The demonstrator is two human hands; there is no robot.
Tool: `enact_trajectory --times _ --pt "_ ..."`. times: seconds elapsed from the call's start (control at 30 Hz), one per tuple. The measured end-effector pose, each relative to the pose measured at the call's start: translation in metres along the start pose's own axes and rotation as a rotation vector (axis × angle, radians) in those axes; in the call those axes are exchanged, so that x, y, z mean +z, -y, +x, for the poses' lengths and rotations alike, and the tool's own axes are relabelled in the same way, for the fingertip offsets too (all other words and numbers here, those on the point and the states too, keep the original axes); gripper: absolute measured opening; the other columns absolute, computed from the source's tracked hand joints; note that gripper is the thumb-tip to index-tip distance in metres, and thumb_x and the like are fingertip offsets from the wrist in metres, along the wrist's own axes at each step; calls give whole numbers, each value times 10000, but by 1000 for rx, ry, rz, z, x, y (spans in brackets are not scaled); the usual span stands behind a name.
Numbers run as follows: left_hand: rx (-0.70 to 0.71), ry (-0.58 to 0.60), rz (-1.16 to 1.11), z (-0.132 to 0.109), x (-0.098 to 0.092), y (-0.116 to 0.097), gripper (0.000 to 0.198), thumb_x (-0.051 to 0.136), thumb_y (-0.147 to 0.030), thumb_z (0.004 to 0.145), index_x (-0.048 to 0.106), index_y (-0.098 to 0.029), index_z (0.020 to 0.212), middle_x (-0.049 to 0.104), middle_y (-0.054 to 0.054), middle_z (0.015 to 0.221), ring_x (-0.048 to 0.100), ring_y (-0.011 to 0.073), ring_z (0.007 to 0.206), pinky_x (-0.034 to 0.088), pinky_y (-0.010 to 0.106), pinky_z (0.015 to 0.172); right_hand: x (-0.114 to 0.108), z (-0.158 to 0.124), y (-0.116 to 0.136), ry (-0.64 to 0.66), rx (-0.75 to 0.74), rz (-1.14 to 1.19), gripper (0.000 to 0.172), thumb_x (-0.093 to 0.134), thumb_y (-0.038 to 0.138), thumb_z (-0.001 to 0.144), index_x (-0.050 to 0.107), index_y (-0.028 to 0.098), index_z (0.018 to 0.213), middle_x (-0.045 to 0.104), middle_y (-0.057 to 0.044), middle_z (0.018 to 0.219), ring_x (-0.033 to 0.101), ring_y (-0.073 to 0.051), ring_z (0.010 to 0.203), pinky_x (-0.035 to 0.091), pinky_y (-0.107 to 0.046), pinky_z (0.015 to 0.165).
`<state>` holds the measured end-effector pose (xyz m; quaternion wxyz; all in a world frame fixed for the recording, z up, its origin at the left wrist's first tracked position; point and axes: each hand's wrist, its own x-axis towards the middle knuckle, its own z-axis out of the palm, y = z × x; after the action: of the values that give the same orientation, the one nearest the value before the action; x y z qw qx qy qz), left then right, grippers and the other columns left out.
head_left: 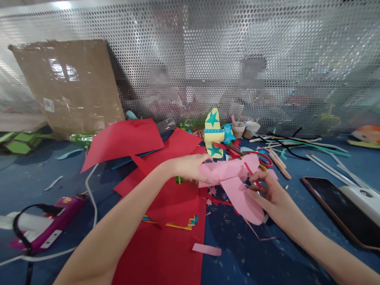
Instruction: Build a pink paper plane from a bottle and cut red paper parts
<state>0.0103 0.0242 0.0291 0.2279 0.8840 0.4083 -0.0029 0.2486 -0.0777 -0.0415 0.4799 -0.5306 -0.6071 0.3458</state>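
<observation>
My left hand [191, 167] is closed around the near end of a pink paper craft [233, 169], which has a long rounded flap slanting down toward me. A green piece shows just below that wrist. At the craft's right end, my right hand [268, 194] pinches a thin red strip [251, 173] against the pink paper. Behind the craft stands a yellow paper plane [214, 134] with teal stars and a blue band. Red-handled scissors [261, 157] lie close behind my right hand, partly hidden by the pink paper.
Red paper sheets [166, 198] spread under my left arm. A phone [335, 206] lies at right, beside a white device [363, 198]. A purple power strip [56, 221] with cables sits at left. Strips and sticks [299, 144] lie behind; a perforated metal screen [208, 51] closes the back.
</observation>
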Motion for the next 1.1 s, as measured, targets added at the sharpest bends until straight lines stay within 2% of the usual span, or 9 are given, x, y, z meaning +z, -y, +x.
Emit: enact_trajectory --times 0.2,0.37,0.47,0.6,0.73,0.8,0.93,1.1 --pt "47 8 -5 4 2 2 737 555 -628 750 484 -161 1315 531 164 1352 531 302 1188 420 377 967 4 -5 3 25 20 13 384 657 548 761 464 255 916 486 -13 930 617 -154 722 526 -266 577" --pt "3 -12 -42 -12 4 16 977 657 -645 656 327 -165 1440 406 181 1458 422 359 1291 383 446 1023 9 -7 3 64 25 7 412 667 566 752 458 250 914 498 -18 932 643 -164 739 550 -282 606" --pt "17 -85 -116 -26 13 25 1016 729 -573 619 304 -167 1447 414 174 1444 430 355 1280 377 466 1035 12 -9 4 76 48 32 432 667 578 745 447 254 928 555 -31 912 658 -192 790 561 -306 646" --pt "87 -203 -215 -37 30 31 854 755 -443 642 390 -205 1376 482 153 1386 503 322 1217 412 457 1008 19 -13 4 145 93 64 405 643 532 786 409 264 978 617 -40 898 652 -201 831 550 -315 681" --pt "174 -320 -219 -36 43 29 604 647 -388 780 438 -227 1323 541 119 1333 540 263 1181 430 427 998 28 -17 5 135 72 6 333 597 474 835 399 264 1001 585 -11 810 619 -179 722 505 -288 574" --pt "204 -366 -180 -35 47 27 540 597 -400 823 457 -218 1313 554 120 1320 533 255 1189 424 420 1008 33 -17 7 115 36 -42 309 591 448 842 401 256 993 568 -6 779 583 -162 639 480 -280 527" --pt "184 -372 -114 -35 50 24 513 530 -435 860 470 -196 1310 593 116 1285 572 257 1140 449 414 977 42 -14 12 45 -42 -99 252 584 384 835 407 245 949 527 -27 826 570 -161 646 476 -275 504" --pt "162 -387 -30 -35 54 22 483 477 -412 878 471 -173 1298 652 120 1173 618 260 1036 481 409 905 46 -15 16 28 -50 -112 219 577 354 826 419 238 924 496 -43 894 570 -151 665 491 -279 532"
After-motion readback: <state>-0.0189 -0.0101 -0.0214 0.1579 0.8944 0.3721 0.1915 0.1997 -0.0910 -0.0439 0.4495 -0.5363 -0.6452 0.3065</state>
